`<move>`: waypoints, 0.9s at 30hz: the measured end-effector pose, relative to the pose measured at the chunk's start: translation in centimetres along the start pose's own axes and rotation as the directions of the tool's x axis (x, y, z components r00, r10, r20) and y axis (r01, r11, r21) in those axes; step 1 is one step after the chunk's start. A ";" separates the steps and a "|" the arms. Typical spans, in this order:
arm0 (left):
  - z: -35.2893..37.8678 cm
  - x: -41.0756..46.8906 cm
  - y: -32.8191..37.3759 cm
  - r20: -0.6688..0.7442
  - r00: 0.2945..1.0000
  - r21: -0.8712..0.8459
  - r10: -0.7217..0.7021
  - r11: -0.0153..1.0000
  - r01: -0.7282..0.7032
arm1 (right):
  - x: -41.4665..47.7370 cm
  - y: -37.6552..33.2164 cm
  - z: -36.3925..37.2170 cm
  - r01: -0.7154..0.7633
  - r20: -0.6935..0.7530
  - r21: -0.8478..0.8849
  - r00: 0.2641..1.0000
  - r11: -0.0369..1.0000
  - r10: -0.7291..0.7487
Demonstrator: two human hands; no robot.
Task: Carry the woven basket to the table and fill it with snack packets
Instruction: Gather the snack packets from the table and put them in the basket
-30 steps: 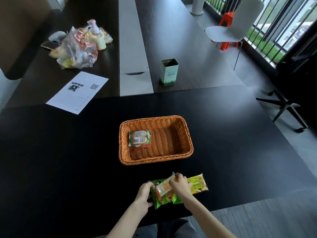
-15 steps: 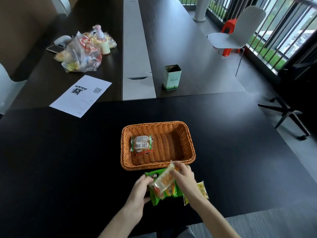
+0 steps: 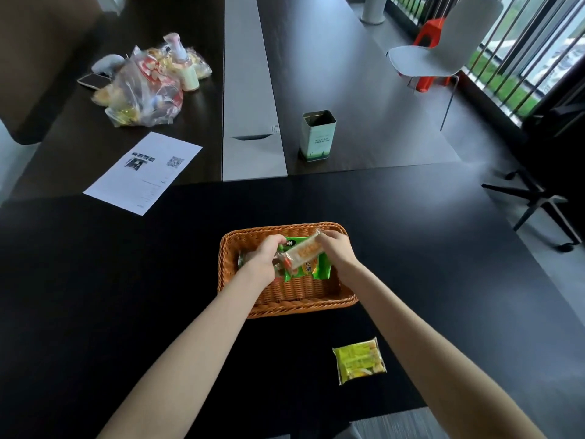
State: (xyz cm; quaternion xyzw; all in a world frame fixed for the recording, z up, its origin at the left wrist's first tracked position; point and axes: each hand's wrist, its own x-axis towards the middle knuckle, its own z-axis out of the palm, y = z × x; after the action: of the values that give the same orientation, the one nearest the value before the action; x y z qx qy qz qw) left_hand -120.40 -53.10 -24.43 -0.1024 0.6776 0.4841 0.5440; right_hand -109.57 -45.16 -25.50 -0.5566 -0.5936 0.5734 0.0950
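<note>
While both hands hold packets (image 3: 304, 258), woven basket (image 3: 285, 299) beneath.

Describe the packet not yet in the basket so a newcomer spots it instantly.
Start at the black table and find the woven basket, where both hands are busy. Nearer the table's front edge, off the basket's right corner, lies a yellow-green packet. It is the only packet flat on the table, untouched.

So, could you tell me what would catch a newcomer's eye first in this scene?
Centre frame, the left hand and right hand hold a green packet and a pale packet over the woven basket. A yellow-green packet lies alone near the table's front edge.
</note>
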 end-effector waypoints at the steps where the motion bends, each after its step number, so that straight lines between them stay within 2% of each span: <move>1: 0.2 0.6 -0.1 -0.004 1.000 -0.019 -0.014 1.000 0.013 | 0.5 0.3 0.2 -0.041 0.013 0.012 0.999 0.999 0.041; 7: 0.9 2.0 -1.3 -0.052 0.997 -0.041 -0.063 0.997 0.061 | 2.4 2.4 1.3 -0.168 0.056 0.074 0.985 0.983 0.164; 11: 1.2 2.1 -1.8 -0.036 0.998 -0.048 -0.048 0.998 0.047 | 3.2 3.2 1.3 -0.193 0.054 0.082 0.980 0.978 0.189; 17: 1.8 2.1 -1.6 -0.045 0.998 -0.029 -0.034 0.999 0.033 | 3.4 3.6 0.5 -0.185 0.085 0.002 0.979 0.983 0.185; 23: 0.8 1.3 -1.6 -0.043 0.999 0.022 0.024 0.999 -0.023 | 2.1 2.6 -0.9 -0.122 0.107 -0.023 0.987 0.992 0.124; 27: -0.4 -1.2 -2.4 0.052 0.989 0.101 0.140 0.984 -0.144 | -2.1 2.0 -3.9 0.023 0.092 0.041 0.995 0.999 -0.027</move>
State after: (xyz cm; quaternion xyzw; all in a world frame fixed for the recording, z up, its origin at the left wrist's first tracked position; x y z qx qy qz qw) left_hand -118.58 -55.05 -24.76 -0.0145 0.6953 0.4878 0.5276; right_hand -104.76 -45.03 -24.69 -0.5201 -0.5929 0.6088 0.0856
